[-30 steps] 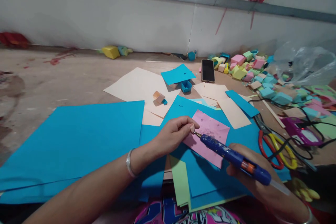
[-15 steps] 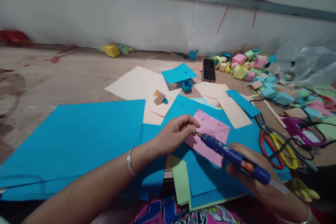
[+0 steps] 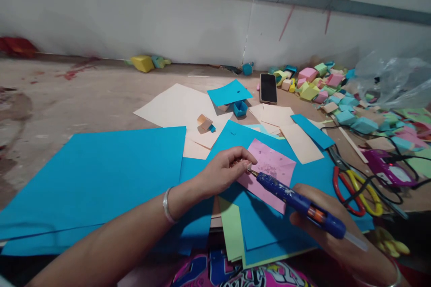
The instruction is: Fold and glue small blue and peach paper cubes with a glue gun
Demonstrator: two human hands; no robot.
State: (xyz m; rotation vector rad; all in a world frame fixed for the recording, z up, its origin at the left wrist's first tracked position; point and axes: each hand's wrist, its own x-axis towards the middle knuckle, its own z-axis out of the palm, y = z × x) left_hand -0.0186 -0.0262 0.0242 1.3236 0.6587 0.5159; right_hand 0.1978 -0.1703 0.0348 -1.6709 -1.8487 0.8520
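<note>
My left hand (image 3: pixel 232 168) is closed, pinching a small pale paper piece (image 3: pixel 248 167) between thumb and fingers; most of the piece is hidden. My right hand (image 3: pixel 313 206) grips a blue hot glue gun (image 3: pixel 286 195) with a clear glue stick (image 3: pixel 356 240) poking out of its back end. The gun's metal nozzle meets the paper piece, or comes very close to it. Under both lies a pink paper square (image 3: pixel 269 161) with dark specks, resting on blue paper sheets (image 3: pixel 266 233).
Large blue sheets (image 3: pixel 111 170) spread to the left. Scissors (image 3: pixel 357 193) with red and yellow handles lie at right, beside black cords and a purple device (image 3: pixel 387 170). Behind are a phone (image 3: pixel 268 88), many folded paper pieces (image 3: pixel 336 89), and a small peach paper box (image 3: pixel 204 122).
Hardly anything differs. Both hands keep their places, the glue gun nozzle staying at the paper piece; the view shifts very slightly.
</note>
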